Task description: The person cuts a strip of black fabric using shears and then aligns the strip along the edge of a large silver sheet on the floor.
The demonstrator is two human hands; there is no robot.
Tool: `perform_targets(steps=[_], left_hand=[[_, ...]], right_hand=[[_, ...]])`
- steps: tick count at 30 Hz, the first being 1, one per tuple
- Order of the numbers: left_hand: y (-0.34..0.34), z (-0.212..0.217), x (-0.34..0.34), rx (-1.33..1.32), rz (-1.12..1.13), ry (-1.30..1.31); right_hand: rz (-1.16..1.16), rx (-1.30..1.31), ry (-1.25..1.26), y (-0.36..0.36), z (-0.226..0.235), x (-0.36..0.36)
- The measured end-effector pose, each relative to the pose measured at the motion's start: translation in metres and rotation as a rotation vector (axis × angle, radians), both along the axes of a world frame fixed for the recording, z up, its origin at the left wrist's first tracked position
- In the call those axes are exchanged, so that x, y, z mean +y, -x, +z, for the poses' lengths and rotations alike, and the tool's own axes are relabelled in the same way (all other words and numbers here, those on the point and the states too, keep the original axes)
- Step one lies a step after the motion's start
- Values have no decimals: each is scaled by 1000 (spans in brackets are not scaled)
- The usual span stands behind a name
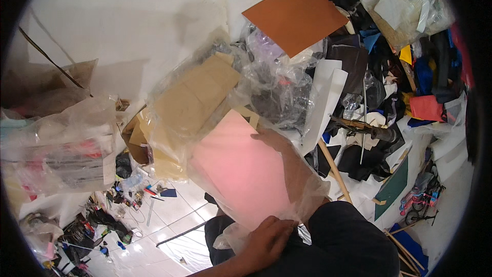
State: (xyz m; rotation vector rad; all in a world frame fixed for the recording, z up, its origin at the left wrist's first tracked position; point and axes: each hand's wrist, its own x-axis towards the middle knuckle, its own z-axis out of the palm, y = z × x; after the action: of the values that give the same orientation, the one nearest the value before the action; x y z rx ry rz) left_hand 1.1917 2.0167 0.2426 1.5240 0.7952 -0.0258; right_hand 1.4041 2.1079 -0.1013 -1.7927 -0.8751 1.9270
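A pink sheet [241,169] lies inside a clear plastic bag [312,190] over my lap. My left hand [269,241] has its fingers curled on the near edge of the bag, by the sheet's lower corner. Through the plastic my right hand [271,141] shows inside the bag, its forearm running along the sheet's right side. The right fingers are at the sheet's far right edge, partly hidden behind it. A tan cardboard piece [252,116] shows just beyond the sheet's top corner.
Brown paper in plastic [192,92] lies beyond the bag. An orange-brown sheet [297,18] and a rolled white sheet [325,102] rest on piled scraps at the right. A wooden stick [334,170] leans nearby. Wrapped stacks [66,149] stand left; small litter covers the tiles.
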Motion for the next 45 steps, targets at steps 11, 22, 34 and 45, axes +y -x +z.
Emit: perform_targets(steps=[11,22,34,45], left_hand=[[-6,24,-3,-162,18,35],[-3,15,-16,-96,92,-90],[1,9,-8,-61,100,-52],[11,-3,4,-61,245,-69]], right_hand=[[-93,188,-37,52,75,55],[252,151,-427,135,79,104],[33,115,-508,136,-7,112],[177,-73,-415,130,73,117]])
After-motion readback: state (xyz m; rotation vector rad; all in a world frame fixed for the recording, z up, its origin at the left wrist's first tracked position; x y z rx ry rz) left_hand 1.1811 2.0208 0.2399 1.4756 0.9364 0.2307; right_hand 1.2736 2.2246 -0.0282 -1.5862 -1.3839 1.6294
